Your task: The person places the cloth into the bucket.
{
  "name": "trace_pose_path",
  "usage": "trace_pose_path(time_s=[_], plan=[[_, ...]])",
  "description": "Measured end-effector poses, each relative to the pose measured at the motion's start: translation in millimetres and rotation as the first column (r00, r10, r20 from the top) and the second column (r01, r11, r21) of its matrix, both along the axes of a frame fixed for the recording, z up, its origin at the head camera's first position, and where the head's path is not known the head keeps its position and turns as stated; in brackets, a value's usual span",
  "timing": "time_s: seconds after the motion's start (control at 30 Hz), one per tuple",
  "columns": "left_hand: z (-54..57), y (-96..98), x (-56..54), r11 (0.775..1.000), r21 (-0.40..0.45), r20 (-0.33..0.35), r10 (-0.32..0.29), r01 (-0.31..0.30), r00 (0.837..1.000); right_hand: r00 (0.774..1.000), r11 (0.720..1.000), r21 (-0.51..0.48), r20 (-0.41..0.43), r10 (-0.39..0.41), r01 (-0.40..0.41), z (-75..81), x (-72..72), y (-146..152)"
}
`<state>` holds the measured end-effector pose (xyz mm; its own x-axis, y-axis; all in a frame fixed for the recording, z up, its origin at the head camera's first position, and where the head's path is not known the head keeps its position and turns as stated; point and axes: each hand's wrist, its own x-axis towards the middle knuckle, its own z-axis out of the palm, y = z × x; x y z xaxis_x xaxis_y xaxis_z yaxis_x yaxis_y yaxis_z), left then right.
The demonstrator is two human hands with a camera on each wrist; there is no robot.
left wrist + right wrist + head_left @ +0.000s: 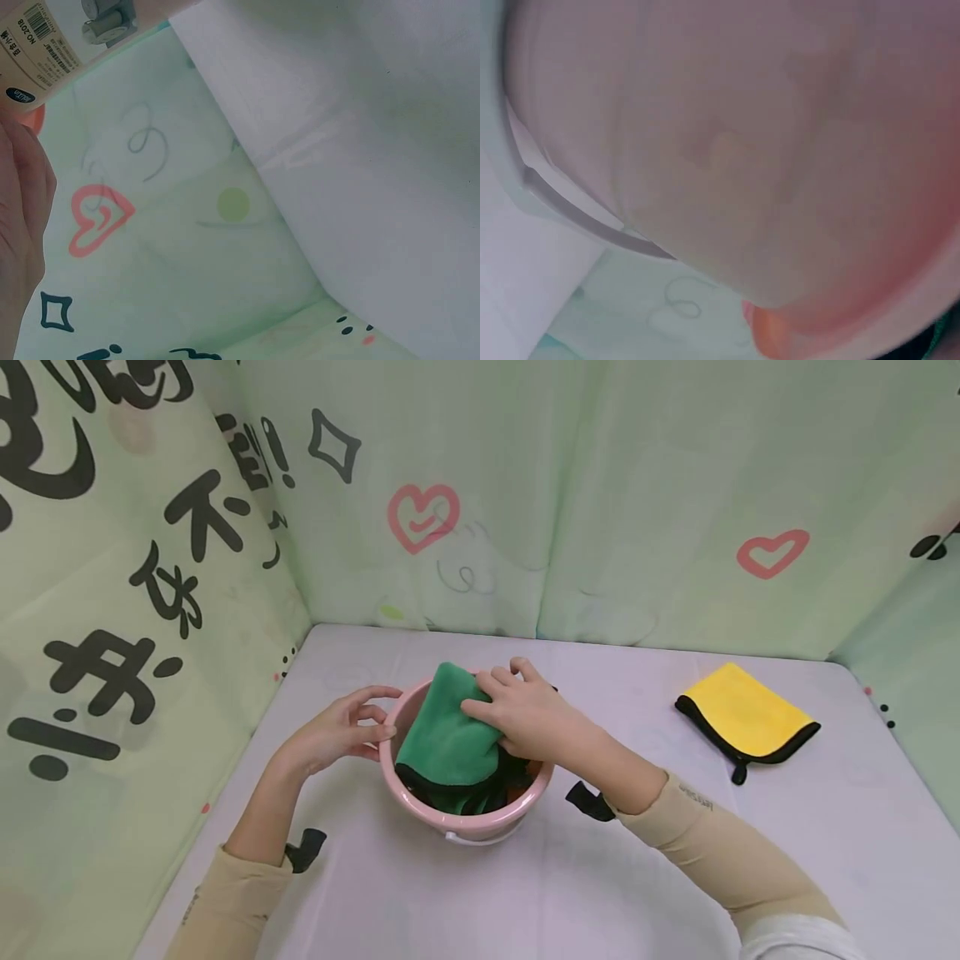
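Note:
A pink bucket (429, 815) stands on the table. My left hand (337, 731) holds its left side, fingers and thumb at the rim. In the left wrist view, part of the left hand (21, 225) shows beside the bucket's printed label (36, 56). Over the bucket's mouth, my right hand (525, 717) grips a green cloth (447, 739) with black edging by its upper right part. More dark and green fabric lies inside, mostly hidden under this cloth. The right wrist view is nearly filled by the bucket's wall (727, 150), and its white handle (592, 221) curves at the left.
A folded yellow cloth (738, 710) with a black border and hanging loop lies on the right of the white table (615, 893). Pale green curtains (637, 485) with hearts and black writing stand behind and to the left.

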<state>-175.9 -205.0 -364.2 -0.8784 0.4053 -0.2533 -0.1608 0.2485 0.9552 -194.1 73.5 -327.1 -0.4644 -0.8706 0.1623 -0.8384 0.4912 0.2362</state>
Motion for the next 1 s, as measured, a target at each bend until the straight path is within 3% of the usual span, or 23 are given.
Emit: trace_pose_path(time_s=[0.33, 0.73, 1.0], plan=[[0.2, -1.5, 0.1, 1.0, 0.008, 0.008, -0.011, 0.011, 1.0, 0.998, 0.996, 0.088, 0.052, 0.023, -0.028, -16.6, 0.2, -14.4], [1.3, -0.5, -0.3, 1.0, 0.0, -0.003, -0.017, 0.017, 1.0, 0.979, 0.958, 0.286, 0.186, -0.084, 0.028, -28.3, -3.9, -26.1], [0.7, 0.5, -0.7, 1.0, -0.002, 0.003, -0.014, 0.014, 1.0, 0.981, 0.927, 0.373, 0.162, -0.103, 0.035, -34.8, -2.0, -30.0]])
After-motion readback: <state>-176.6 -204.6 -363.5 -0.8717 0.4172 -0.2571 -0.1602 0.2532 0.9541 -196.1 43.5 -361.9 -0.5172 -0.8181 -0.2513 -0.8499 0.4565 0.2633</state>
